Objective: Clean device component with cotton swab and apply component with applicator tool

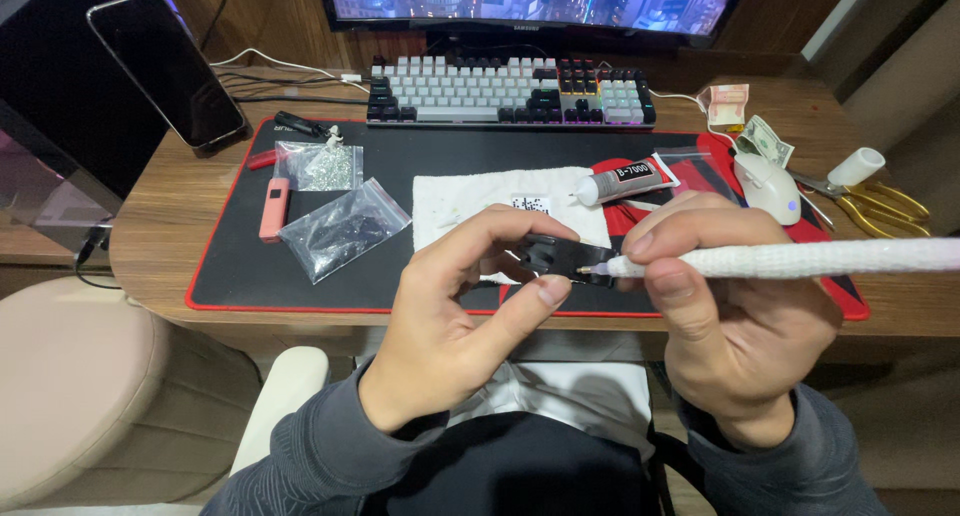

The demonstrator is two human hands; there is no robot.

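A: Near us, what has the left hand (455,316) got?

B: Its thumb and fingers are closed on a small black part (555,256), held above the table's near edge.

A: And the right hand (730,311)?

B: Wrapped tight around a white pen-like tool (800,259), tip touching the part. I'd keep that tip steady and the part still.

A: Beyond them?

B: A white cloth (470,196), a glue tube (625,183), two clear bags (345,226), then the keyboard (510,91).

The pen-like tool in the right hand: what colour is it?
White, with a textured wrap; the tool shows clearly in the head view, held by the right hand.
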